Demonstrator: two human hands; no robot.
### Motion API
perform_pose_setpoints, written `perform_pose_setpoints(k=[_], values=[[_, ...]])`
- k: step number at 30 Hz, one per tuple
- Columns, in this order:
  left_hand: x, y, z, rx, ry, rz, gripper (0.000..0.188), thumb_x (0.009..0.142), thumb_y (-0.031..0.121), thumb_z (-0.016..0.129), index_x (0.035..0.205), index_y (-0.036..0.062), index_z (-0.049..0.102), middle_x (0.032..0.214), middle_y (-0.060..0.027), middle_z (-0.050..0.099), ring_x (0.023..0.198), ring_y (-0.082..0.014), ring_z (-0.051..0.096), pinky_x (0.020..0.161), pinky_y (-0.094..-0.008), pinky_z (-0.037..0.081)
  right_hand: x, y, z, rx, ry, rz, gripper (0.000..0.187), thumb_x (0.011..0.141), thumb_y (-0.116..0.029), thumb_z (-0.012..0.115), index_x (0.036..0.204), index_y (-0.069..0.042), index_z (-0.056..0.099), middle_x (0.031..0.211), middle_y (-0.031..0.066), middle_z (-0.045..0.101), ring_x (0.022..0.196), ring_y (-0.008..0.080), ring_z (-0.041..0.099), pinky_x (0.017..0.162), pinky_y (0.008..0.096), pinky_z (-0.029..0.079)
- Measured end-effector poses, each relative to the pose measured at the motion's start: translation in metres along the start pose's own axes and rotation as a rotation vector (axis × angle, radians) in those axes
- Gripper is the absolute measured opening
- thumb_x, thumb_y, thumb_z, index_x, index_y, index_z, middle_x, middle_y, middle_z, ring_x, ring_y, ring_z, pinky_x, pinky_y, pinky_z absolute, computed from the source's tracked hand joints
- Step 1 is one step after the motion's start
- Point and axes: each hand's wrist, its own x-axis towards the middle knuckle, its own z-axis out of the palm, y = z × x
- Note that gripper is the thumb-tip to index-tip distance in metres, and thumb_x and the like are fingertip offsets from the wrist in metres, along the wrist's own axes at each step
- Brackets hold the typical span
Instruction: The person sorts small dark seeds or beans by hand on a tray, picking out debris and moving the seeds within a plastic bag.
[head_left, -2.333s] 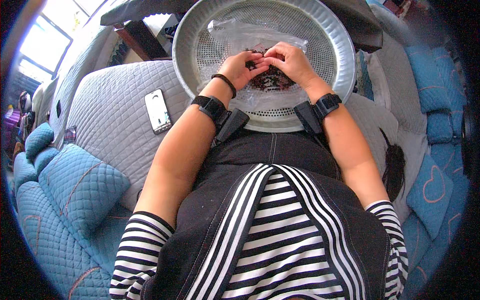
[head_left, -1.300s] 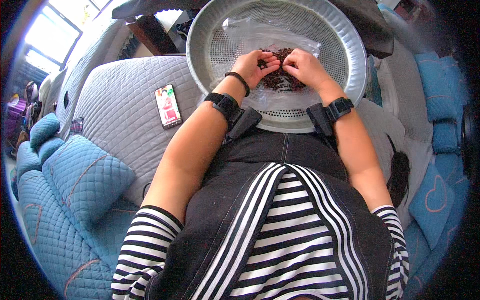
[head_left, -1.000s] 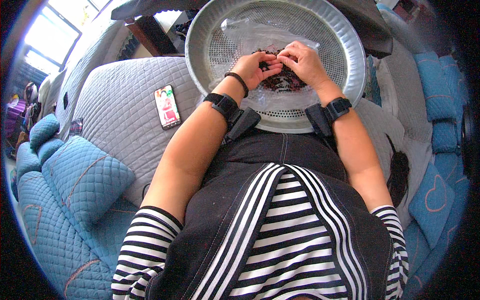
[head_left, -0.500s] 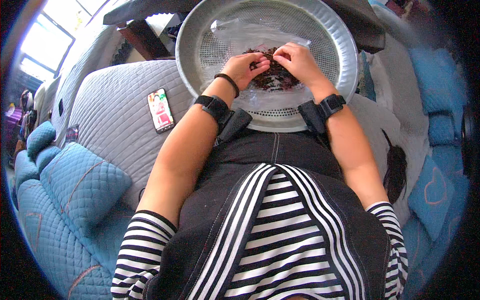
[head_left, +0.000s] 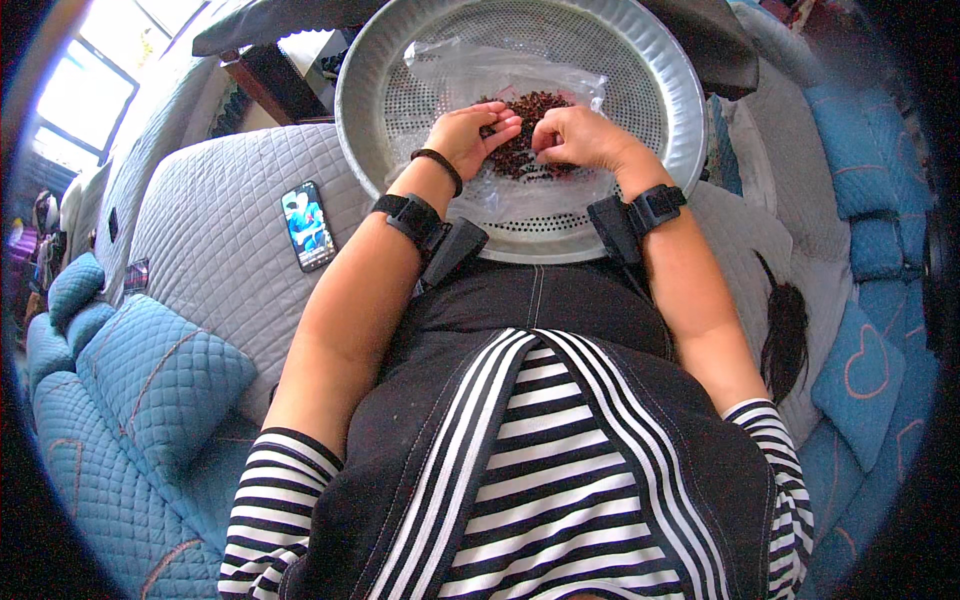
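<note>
While left hand (head_left: 470,138) half-open, right hand (head_left: 580,138) curled over dark pieces (head_left: 515,158), both holds unclear.

The sieve (head_left: 684,130) sits directly in front of the person's lap, and the plastic bag (head_left: 450,68) lies spread inside it, with the heap of small pieces (head_left: 543,103) on top. The left hand (head_left: 465,138) is at the heap's left side, the right hand (head_left: 578,138) at its right, the two apart. Left of the sieve, past the left forearm, the phone (head_left: 307,226) lies on the quilt (head_left: 215,205); nearer the person and farther left is a cushion (head_left: 165,375). Right of the right forearm lies a bundle of strands (head_left: 786,340), with a second cushion (head_left: 860,375) beyond it
</note>
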Motion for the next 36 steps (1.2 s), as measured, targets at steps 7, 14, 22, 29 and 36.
perform_pose_setpoints(k=[7,14,22,29,36], values=[[0.003,0.000,-0.005,-0.050,-0.035,-0.013,0.018,0.085,-0.002,0.041,0.099,-0.0102,0.047,0.089,-0.0169,0.053,0.082,-0.0276,0.057,0.078,-0.0365,0.052,0.002,-0.008,0.011,-0.204,-0.037,-0.123,0.026,0.060,-0.022,0.071,0.082,-0.011,0.064,0.084,0.0105,0.057,0.085,0.0278,0.056,0.073,0.0361,0.045],[0.003,-0.001,-0.005,-0.023,-0.031,-0.019,0.019,0.085,0.002,0.044,0.099,-0.0089,0.049,0.090,-0.0165,0.054,0.087,-0.0277,0.057,0.082,-0.0361,0.051,0.003,-0.005,0.015,-0.220,-0.027,-0.085,0.019,0.063,-0.020,0.068,0.079,-0.011,0.064,0.082,0.0089,0.058,0.083,0.0277,0.057,0.073,0.0370,0.045],[0.004,-0.001,-0.005,-0.058,-0.043,-0.038,0.018,0.085,0.003,0.045,0.099,-0.0083,0.049,0.089,-0.0166,0.055,0.086,-0.0277,0.057,0.083,-0.0375,0.050,0.005,0.002,0.013,-0.086,0.231,-0.111,0.012,0.070,-0.013,0.059,0.080,-0.006,0.062,0.080,0.0126,0.062,0.077,0.0288,0.059,0.069,0.0367,0.047],[0.007,-0.002,-0.008,-0.042,-0.056,-0.057,0.019,0.087,0.005,0.043,0.098,-0.0085,0.049,0.089,-0.0172,0.055,0.086,-0.0277,0.057,0.083,-0.0371,0.049,0.006,-0.006,0.009,-0.083,0.397,-0.060,0.013,0.071,-0.013,0.059,0.082,-0.006,0.062,0.082,0.0122,0.062,0.077,0.0278,0.060,0.069,0.0350,0.047],[0.008,-0.004,-0.007,-0.053,-0.150,-0.107,0.019,0.088,0.006,0.039,0.097,-0.0094,0.047,0.090,-0.0180,0.053,0.083,-0.0265,0.055,0.084,-0.0381,0.049,0.009,-0.011,0.010,0.095,0.457,-0.165,0.017,0.079,-0.012,0.058,0.093,-0.004,0.062,0.084,0.0093,0.064,0.075,0.0163,0.062,0.067,0.0258,0.048]])
